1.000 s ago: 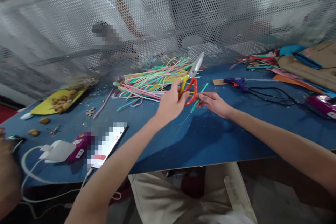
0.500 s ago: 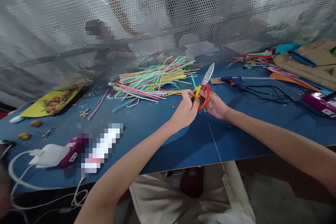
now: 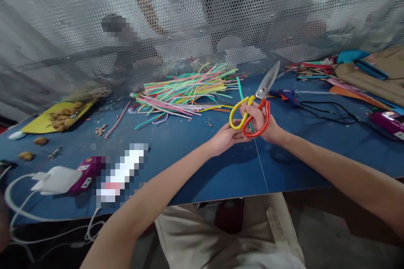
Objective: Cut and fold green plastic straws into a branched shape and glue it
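Scissors (image 3: 267, 80) with one yellow and one red handle are in my right hand (image 3: 263, 124), their blades together and pointing up and away. My right fingers curl through and around the handle loops. My left hand (image 3: 224, 138) is just left of and below the loops, its fingertips close together and partly hidden behind them; what they hold does not show clearly. A teal fuzzy stem, like a pipe cleaner (image 3: 239, 87), runs up from behind the handles, between the hands. From below them a thin white thread (image 3: 261, 164) hangs to the table edge.
A heap of coloured pipe cleaners (image 3: 189, 88) lies ahead. A blue glue gun (image 3: 285, 96) with a black cord sits to the right. On the left are a yellow sheet (image 3: 38, 121) with brown pieces, a white charger (image 3: 59, 178) and cables. A perforated metal screen (image 3: 176, 4) stands behind.
The scissors have moved right and toward me, their handle loops now spread in front of my right hand. My left hand has dropped away from the yellow handle.
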{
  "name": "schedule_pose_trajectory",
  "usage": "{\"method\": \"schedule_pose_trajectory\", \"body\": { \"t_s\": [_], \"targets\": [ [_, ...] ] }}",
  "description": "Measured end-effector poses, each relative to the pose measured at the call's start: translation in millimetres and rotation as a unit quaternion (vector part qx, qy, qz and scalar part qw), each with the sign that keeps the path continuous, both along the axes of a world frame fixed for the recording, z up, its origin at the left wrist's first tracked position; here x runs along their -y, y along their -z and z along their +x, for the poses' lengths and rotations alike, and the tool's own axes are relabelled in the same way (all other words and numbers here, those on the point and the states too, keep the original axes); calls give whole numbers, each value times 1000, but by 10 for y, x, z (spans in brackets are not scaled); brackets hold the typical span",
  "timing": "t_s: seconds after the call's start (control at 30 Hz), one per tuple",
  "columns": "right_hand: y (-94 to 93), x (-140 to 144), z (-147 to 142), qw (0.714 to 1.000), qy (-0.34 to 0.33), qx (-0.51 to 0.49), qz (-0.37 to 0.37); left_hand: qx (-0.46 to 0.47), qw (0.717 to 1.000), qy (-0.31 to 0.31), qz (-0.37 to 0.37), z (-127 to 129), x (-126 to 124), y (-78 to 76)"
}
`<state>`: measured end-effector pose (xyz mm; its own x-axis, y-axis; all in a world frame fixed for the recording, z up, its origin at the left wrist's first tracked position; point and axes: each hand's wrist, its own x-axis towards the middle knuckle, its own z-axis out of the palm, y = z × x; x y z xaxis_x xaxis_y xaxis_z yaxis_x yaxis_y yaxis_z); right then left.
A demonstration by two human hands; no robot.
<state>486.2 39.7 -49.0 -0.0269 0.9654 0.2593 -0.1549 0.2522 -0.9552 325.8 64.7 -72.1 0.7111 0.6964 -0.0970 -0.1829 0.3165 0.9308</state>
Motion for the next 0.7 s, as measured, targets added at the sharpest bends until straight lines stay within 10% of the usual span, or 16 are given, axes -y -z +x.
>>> {"method": "schedule_pose_trajectory", "body": {
  "t_s": [0.57,0.7],
  "targets": [
    [-105,51,17,992,-110,-4,-67,-8,997,-45,61,0,84,-103],
    [-101,-75,169,1000,-4,10,-10,-50,988,-92,115,-146,-126,-188]
  ]
}}
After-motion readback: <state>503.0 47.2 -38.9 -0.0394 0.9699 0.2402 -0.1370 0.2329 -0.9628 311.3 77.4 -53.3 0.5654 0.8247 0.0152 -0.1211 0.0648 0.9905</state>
